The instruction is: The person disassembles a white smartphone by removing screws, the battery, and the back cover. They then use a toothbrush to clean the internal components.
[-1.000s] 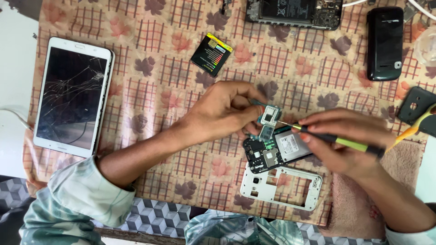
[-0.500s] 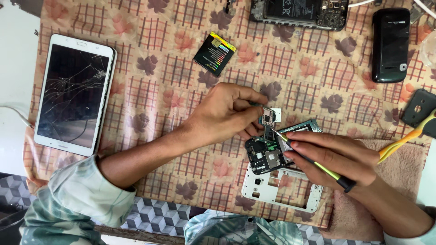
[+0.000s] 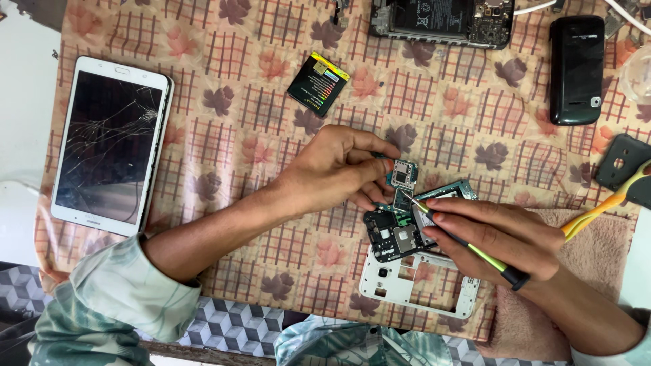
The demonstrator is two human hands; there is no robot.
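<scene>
My left hand [image 3: 332,171] pinches a small circuit board [image 3: 404,175] with a square metal shield, lifted at the top of an opened phone body [image 3: 395,234]. My right hand [image 3: 498,235] is shut on a thin screwdriver [image 3: 475,249] with a yellow-green shaft and black end. Its metal tip touches the phone's inner board just below the lifted piece. A white phone frame [image 3: 412,281] lies under and in front of the opened phone body.
A white tablet [image 3: 110,139] with a cracked screen lies at the left. A small black battery [image 3: 317,84], another opened phone [image 3: 441,17] and a black handset [image 3: 576,68] lie farther back. Yellow-handled tool [image 3: 603,205] and black cover [image 3: 620,163] at right; pink towel [image 3: 597,257] under my right arm.
My right hand has turned the screwdriver so its handle points down-right, and the tip now sits on the phone's board. My left hand keeps its hold on the small board.
</scene>
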